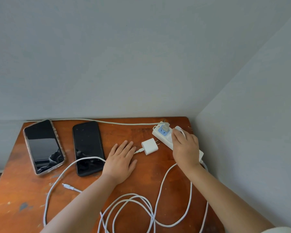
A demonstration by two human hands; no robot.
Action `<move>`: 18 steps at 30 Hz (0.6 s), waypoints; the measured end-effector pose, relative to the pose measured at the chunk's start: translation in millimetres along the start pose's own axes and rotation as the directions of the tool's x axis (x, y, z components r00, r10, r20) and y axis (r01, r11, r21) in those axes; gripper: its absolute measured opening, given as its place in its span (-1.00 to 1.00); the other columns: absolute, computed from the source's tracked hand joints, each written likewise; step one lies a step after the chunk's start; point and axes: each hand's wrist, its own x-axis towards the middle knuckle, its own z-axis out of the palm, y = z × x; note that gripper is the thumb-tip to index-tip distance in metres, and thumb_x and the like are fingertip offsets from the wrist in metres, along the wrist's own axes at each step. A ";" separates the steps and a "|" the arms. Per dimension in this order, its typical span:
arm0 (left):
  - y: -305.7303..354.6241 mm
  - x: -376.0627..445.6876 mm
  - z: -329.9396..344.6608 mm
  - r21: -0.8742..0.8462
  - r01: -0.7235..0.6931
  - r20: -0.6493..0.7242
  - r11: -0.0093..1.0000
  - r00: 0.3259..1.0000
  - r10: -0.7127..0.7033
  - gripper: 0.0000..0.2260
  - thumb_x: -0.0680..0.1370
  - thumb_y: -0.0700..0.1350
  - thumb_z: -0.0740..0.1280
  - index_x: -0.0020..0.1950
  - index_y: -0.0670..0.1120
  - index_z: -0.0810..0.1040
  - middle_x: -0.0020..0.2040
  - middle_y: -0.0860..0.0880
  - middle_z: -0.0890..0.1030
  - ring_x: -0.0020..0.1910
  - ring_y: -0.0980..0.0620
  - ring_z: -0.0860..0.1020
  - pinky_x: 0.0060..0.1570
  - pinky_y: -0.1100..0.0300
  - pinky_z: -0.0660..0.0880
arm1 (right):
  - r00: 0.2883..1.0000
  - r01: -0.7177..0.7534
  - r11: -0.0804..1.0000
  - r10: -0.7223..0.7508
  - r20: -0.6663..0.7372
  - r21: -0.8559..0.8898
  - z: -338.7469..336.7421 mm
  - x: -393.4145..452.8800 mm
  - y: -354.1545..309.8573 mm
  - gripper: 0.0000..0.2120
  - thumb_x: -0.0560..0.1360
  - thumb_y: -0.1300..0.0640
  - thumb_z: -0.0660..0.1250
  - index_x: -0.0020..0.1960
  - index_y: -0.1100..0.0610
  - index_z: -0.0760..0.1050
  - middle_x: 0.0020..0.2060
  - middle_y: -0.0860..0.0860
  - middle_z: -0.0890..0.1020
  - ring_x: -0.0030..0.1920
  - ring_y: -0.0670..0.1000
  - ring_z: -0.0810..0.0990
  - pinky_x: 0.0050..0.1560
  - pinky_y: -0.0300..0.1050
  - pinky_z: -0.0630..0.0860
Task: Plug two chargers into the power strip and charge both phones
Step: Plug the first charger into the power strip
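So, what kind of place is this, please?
Probably a plain room corner at home or in a dormitory: a worn orange-brown wooden table pushed against bare grey-white walls, with two dark phones and a white power strip on it.

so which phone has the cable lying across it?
The black-cased phone, nearer the left hand: a white cable crosses its lower end. The clear-cased phone has none.
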 end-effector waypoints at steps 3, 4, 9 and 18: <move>-0.2 -0.3 -0.3 -0.007 -0.008 -0.001 1.000 1.000 0.008 -0.54 0.58 0.14 -0.06 0.46 0.05 0.04 0.52 0.04 0.05 0.49 0.05 -0.10 0.41 0.07 -0.26 | 1.000 0.004 1.000 -0.003 0.017 -0.013 -3.0 1.1 2.6 -0.46 -0.05 0.31 0.67 -0.10 0.34 0.60 -0.15 0.25 0.70 -0.18 0.24 0.68 -0.28 0.06 0.61; -0.2 -0.5 -0.5 -0.010 -0.008 -0.005 1.000 1.000 0.008 -0.55 0.58 0.14 -0.06 0.45 0.05 0.05 0.52 0.04 0.06 0.49 0.05 -0.10 0.41 0.07 -0.26 | 1.000 0.011 1.000 -0.011 0.022 -0.016 -3.9 3.4 2.7 -0.47 -0.05 0.32 0.66 -0.10 0.35 0.60 -0.15 0.25 0.70 -0.18 0.24 0.68 -0.28 0.07 0.61; -0.5 -0.6 -0.3 -0.006 -0.006 -0.008 1.000 1.000 0.006 -0.55 0.58 0.13 -0.05 0.45 0.04 0.06 0.52 0.04 0.06 0.49 0.04 -0.09 0.41 0.07 -0.25 | 0.999 0.033 0.999 -0.033 0.026 -0.013 -7.7 10.2 0.0 -0.53 0.00 0.41 0.62 -0.11 0.38 0.59 -0.16 0.29 0.68 -0.21 0.29 0.66 -0.25 0.12 0.60; -0.6 -0.4 0.4 -0.009 -0.005 -0.011 1.000 1.000 0.005 -0.54 0.58 0.15 -0.06 0.45 0.05 0.05 0.52 0.05 0.05 0.49 0.05 -0.10 0.36 0.10 -0.30 | 1.000 0.017 0.999 -0.016 0.027 -0.033 -1.5 4.5 -4.2 -0.49 0.04 0.35 0.64 -0.04 0.36 0.58 -0.12 0.30 0.68 -0.16 0.28 0.66 -0.22 0.11 0.60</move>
